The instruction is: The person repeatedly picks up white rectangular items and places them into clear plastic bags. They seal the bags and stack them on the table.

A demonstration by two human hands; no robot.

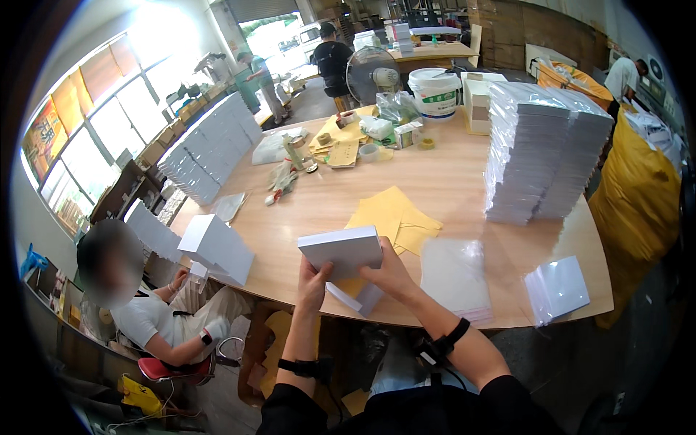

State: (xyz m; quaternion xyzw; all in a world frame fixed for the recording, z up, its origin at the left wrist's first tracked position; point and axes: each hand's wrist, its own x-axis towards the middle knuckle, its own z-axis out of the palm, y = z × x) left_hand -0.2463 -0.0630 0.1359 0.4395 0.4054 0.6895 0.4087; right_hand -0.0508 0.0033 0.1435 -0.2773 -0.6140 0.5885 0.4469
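Head view shows the left hand (pixel 312 286) and right hand (pixel 392 275) together grasping a white block (pixel 339 250) at its near side, thumbs against the face, above the front edge of the tabletop (pixel 453 185) and near the yellow envelopes (pixel 388 212). Good handling here probably means even pressure from both sides, so any loose layers stay square, and corners clear of the plastic sleeves (pixel 455 275) to the right, which look easy to crease.
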